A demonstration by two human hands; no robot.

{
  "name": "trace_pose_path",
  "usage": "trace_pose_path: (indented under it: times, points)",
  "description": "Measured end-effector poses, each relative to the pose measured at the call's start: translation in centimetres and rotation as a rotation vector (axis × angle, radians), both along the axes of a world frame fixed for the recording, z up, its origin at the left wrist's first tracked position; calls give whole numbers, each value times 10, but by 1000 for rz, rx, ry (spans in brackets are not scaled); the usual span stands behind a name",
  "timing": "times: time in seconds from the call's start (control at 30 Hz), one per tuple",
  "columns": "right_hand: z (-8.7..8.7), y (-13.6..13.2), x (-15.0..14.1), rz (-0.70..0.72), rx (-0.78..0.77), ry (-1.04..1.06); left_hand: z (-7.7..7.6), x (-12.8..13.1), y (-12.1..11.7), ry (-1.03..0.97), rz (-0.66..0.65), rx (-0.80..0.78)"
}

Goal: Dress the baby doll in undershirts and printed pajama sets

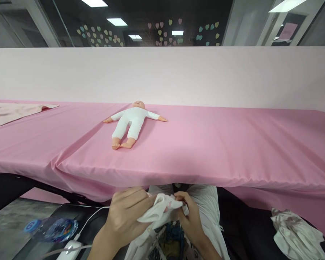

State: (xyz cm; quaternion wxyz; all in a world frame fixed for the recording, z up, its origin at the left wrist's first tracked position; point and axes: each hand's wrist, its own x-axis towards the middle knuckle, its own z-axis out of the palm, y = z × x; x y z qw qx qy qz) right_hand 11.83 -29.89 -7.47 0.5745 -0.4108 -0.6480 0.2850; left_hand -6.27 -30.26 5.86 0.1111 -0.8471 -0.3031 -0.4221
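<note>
Above my lap, both hands hold a small white cloth with pink marks (162, 208); it may be a garment, but its bunched shape does not tell the kind. My left hand (128, 213) grips the cloth's left part, back of the hand toward me. On the other side, my right hand (188, 213) pinches the right end between thumb and fingers. Farther off, a baby doll (132, 121) in a white bodysuit lies face up on the pink-covered table (206, 144), arms spread, its hands and feet bare.
At lower left are a clear plastic bottle with a blue cap (58, 230) and a white power strip (70, 251) with cables. A crumpled white cloth (296, 236) lies at lower right. A pale mat (18, 112) covers the table's far left. Behind stands a white partition (162, 76).
</note>
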Motion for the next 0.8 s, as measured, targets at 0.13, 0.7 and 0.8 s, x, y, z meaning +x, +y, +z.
trace_pose_path:
  times: [0.13, 0.7, 0.8]
  points:
    - [23, 6, 30, -88, 129, -52, -2, -4, 2, 32, -22, 66]
    - [131, 17, 107, -661, 1034, -769, 11, 16, 29, 77, 59, 371]
    - [119, -1, 113, -633, 963, -720, 8, 14, 14, 34, -114, 145]
